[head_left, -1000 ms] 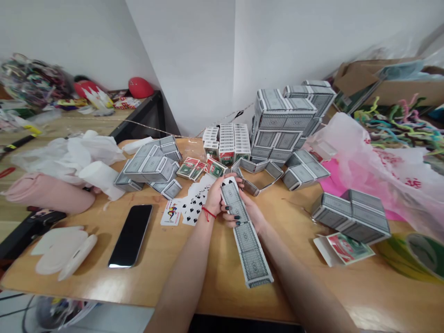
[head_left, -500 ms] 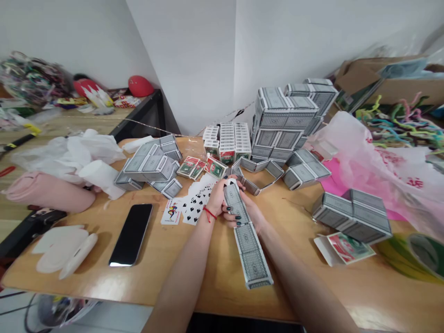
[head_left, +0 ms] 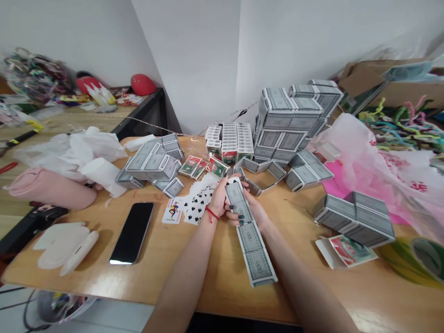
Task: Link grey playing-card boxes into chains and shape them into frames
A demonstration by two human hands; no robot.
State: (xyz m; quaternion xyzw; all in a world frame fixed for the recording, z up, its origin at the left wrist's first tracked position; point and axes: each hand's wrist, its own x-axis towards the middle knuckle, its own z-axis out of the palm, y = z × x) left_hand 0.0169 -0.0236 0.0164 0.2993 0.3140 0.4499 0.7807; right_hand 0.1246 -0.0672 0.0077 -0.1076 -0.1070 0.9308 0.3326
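Observation:
A strip of joined, folded playing cards (head_left: 255,252) with grey patterned backs slants down toward me over the table. My left hand (head_left: 219,200), with a red string at the wrist, grips its far end from the left side. Fingers of my right hand (head_left: 255,213), dark nail polish showing, wrap round the strip near its middle from the right. Just left of the hands lie fanned loose playing cards (head_left: 194,203), spades face up, and a joker card (head_left: 172,211). Behind them a ring of folded cards (head_left: 258,182) stands on the table.
Stacked card blocks (head_left: 282,122) rise at the back right beside rows of card boxes (head_left: 229,143). A card structure (head_left: 152,162) stands left. A phone (head_left: 132,233), pink roll (head_left: 52,188), open card box (head_left: 352,251), another card block (head_left: 355,217) and green tape (head_left: 412,259) lie around.
The whole view has shifted slightly, moving the scene a little to the right. Both hands stay on the card strip, with only small finger movement at its far end.

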